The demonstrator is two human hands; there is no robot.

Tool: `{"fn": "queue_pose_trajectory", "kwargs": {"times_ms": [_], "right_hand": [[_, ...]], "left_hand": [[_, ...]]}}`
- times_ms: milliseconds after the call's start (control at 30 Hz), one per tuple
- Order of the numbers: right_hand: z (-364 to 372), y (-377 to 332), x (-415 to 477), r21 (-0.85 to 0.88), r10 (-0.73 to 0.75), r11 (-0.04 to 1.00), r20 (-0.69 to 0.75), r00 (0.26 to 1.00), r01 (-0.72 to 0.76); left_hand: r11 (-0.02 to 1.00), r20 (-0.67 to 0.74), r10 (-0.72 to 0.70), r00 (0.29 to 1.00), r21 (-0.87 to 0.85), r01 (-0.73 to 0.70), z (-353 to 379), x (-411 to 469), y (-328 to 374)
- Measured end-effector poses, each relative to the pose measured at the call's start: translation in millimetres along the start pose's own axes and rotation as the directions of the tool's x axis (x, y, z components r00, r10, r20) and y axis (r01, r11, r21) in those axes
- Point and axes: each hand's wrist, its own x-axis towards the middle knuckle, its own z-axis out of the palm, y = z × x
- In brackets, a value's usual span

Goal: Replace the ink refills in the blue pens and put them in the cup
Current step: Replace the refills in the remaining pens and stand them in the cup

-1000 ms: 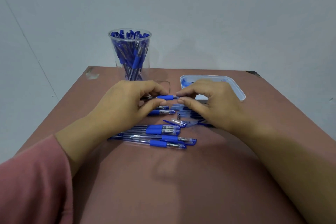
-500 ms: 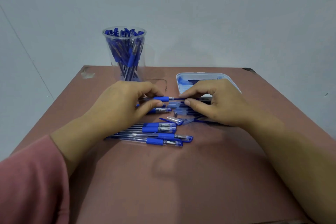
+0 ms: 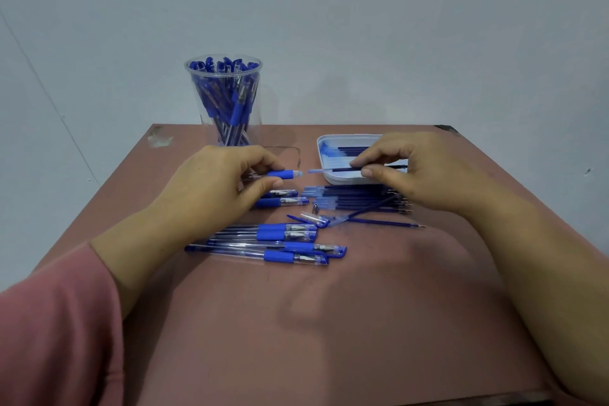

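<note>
My left hand (image 3: 217,184) grips a pen barrel (image 3: 285,174) by its blue grip, its open end pointing right. My right hand (image 3: 415,171) pinches a dark ink refill (image 3: 333,170) just clear of the barrel, held level above the front rim of the white tray (image 3: 324,175). A clear cup (image 3: 224,99) full of blue pens stands at the back left. Several capped blue pens (image 3: 283,245) lie in a row near the table's middle. A bundle of loose refills (image 3: 356,199) lies under my right hand.
A small metal tip (image 3: 315,208) and a loose clear cap (image 3: 309,217) lie between the pens and the refills. One refill (image 3: 389,224) lies apart toward the right. The brown table (image 3: 296,323) ends close behind the cup and tray, at a plain wall.
My right hand has moved right and drawn the refill out of the barrel; a gap now separates them. My left hand has kept its hold on the barrel.
</note>
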Motion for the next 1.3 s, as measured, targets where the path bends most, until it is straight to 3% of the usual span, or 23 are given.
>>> {"fn": "queue_pose_trajectory", "kwargs": {"times_ms": [333,500,700,900,1300], "right_hand": [[6.5,9.2,1.5,-0.185,0.064,0.982,0.168,0.984,-0.032],[10.1,14.8,3.5,-0.227,0.065,0.973,0.169,0.984,-0.026],[-14.4,17.1,21.9,-0.247,0.054,0.968,0.026,0.998,-0.046],[-10.1,55.4,60.8,-0.364,0.25,0.913,0.14,0.958,-0.185],[-3.4,58.2,61.8,-0.381,0.284,0.902,0.175,0.943,-0.201]], "left_hand": [[1.0,0.006,0.007,1.0,-0.007,-0.007,0.1,0.5,1.1],[1.0,0.008,0.01,1.0,0.006,-0.01,-0.1,0.7,-2.4],[0.998,-0.033,0.043,0.999,0.051,-0.041,2.0,0.1,-5.2],[0.996,-0.049,0.059,0.997,0.073,-0.055,1.4,0.0,-6.1],[0.995,-0.05,0.065,0.997,0.085,-0.061,-0.8,1.7,-5.1]]}}
